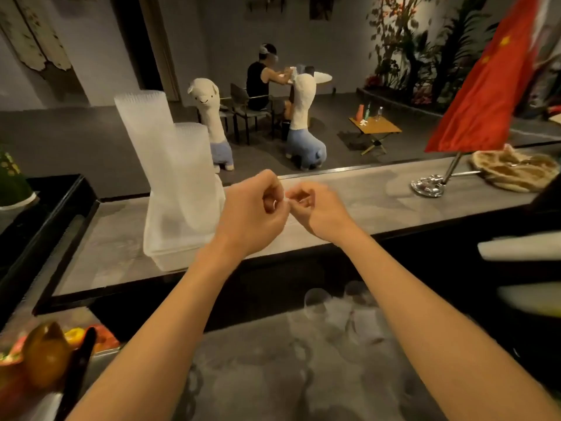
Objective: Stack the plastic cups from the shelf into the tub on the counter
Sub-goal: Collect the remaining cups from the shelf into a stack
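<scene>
progress: two tall cup stacks stand in tub on counter, much seems done, shelf unseen | left hand, right hand: fingers curled, tips meeting, no cup; pinching something, cannot tell

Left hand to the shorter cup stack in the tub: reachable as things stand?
Probably yes. The left hand hovers just right of the tub, with nothing between it and the shorter cup stack. It is curled close to the right hand; whether it pinches anything is too small to tell.

Dim interior, soft blur, wide-angle edge distortion.
</scene>
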The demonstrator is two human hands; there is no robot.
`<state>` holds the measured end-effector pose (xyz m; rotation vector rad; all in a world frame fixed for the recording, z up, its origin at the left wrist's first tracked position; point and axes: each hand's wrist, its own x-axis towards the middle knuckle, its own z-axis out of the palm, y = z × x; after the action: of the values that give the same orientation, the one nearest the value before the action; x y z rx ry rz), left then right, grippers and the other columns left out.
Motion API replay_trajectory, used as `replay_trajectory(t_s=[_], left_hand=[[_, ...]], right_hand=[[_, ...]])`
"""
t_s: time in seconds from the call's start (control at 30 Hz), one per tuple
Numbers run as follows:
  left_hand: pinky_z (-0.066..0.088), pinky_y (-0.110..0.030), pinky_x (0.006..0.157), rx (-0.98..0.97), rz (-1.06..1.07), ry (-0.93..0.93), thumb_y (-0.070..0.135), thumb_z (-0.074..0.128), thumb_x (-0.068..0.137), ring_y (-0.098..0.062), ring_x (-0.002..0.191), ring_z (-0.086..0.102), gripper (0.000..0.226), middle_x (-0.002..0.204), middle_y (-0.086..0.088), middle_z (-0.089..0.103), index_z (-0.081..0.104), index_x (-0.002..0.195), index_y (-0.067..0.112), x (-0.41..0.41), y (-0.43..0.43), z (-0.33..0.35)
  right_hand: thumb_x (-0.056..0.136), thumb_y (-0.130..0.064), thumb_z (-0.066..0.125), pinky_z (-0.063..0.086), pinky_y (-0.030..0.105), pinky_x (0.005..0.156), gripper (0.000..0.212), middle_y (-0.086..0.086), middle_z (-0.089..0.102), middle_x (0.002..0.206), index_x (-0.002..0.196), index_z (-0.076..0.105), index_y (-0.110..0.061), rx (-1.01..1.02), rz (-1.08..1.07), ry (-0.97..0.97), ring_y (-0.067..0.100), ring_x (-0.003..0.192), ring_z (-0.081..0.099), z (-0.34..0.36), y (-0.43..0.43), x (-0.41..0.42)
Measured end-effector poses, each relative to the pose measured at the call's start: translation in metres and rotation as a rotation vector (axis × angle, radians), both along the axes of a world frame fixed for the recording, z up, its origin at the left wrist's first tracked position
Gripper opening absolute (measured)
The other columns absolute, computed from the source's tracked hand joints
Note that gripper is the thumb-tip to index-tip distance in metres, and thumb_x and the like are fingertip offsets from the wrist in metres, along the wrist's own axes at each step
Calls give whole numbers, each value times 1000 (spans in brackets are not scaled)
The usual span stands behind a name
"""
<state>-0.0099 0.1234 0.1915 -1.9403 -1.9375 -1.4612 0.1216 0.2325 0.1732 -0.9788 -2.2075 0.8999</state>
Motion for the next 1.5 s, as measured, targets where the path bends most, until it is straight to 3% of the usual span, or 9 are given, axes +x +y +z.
replay_trajectory(t_s=[0.3, 0.4, 0.5, 0.67, 0.77, 0.87, 1.03, 1.3, 1.5], left_hand=[[51, -29, 65, -447, -324, -44, 10, 71, 83, -9, 65, 57, 15, 72, 8, 61, 62, 84, 23, 127, 32, -85], [58, -39, 79, -611, -339, -20, 18, 71, 86, -13, 83, 64, 13, 89, 7, 65, 66, 98, 21, 157, 40, -119], [54, -34, 94, -744, -315, 25, 22, 75, 87, -18, 109, 62, 36, 116, 3, 62, 63, 121, 21, 179, 45, -151], [43, -29, 105, -883, -248, 127, 29, 79, 86, -22, 137, 49, 73, 151, -3, 48, 45, 149, 18, 189, 53, -197], [42, -36, 110, -949, -205, 122, 32, 81, 84, -28, 143, 43, 84, 157, -4, 40, 37, 154, 23, 190, 59, -220], [50, -43, 106, -970, -129, 179, 48, 80, 73, -27, 134, 51, 81, 143, 3, 51, 41, 143, 38, 192, 70, -245], [48, -51, 106, -986, -40, 323, 49, 86, 62, -23, 136, 44, 88, 142, 9, 49, 45, 139, 37, 189, 85, -279], [46, -52, 108, -949, -115, 263, 47, 84, 69, -24, 140, 39, 86, 148, 6, 43, 44, 144, 33, 182, 88, -297], [33, -46, 120, -929, -109, 199, 36, 78, 87, -22, 149, 29, 74, 159, 1, 36, 42, 150, 24, 182, 81, -293]], right_hand=[[94, -21, 70, 63, 42, 79, 7, -1, 77, 82, 92, 77, -21, -180, -214, -46, 12, 75, 74, -53, -5, 169], [95, -23, 68, 59, 31, 71, 10, -4, 75, 80, 88, 74, -26, -243, -315, -127, 6, 72, 72, -82, -10, 220], [97, -22, 66, 53, 27, 70, 15, -3, 75, 79, 85, 72, -26, -308, -387, -201, 9, 74, 71, -114, -14, 255], [99, -18, 62, 57, 24, 64, 8, 2, 76, 99, 101, 68, -22, -446, -414, -255, 8, 70, 74, -158, -21, 278], [95, -21, 70, 59, 30, 83, 33, 0, 63, 129, 127, 62, -20, -447, -369, -320, 15, 90, 75, -177, -21, 278], [88, -32, 80, 48, 31, 97, 75, 0, 43, 147, 152, 42, -23, -312, -289, -436, 22, 127, 54, -186, -16, 271], [78, -46, 84, 33, 49, 117, 108, 0, 30, 161, 162, 17, -30, -169, -198, -621, 36, 148, 24, -203, 1, 255], [82, -41, 81, 27, 56, 122, 114, 2, 14, 170, 164, 4, -30, -167, -87, -800, 36, 156, 7, -215, 22, 241], [87, -33, 76, 29, 54, 120, 98, 4, 26, 166, 164, 14, -25, -157, -82, -752, 35, 154, 15, -214, 24, 238]])
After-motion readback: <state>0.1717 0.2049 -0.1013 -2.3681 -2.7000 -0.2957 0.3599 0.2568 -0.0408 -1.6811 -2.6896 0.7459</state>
